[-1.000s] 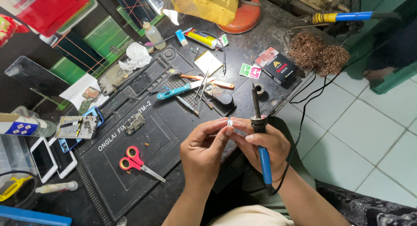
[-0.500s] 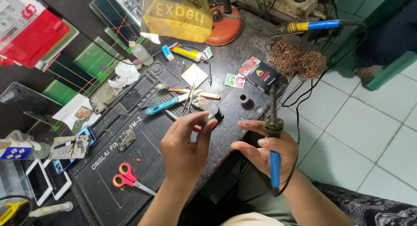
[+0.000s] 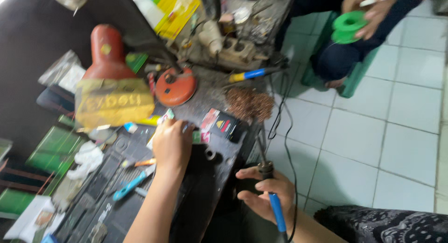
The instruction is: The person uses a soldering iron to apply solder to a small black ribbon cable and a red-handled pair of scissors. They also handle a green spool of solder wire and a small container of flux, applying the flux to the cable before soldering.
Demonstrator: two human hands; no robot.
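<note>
My left hand reaches forward over the dark work mat, its fingers down among small items next to a black packet with a red and yellow label; what the fingers touch is hidden. My right hand grips a soldering iron with a blue handle, tip pointing up and away at the table's right edge. A pad of brass cleaning wool lies just beyond the iron's tip.
A red desk lamp with a yellow taped shade and round red base stands at the back. A second blue-and-yellow iron, a blue tool and green boards lie around. Another person holds a green spool over the white tiled floor.
My left hand has stretched forward from near the right hand to the small items beside the black packet. The view has swung up and right. The right hand keeps the iron.
</note>
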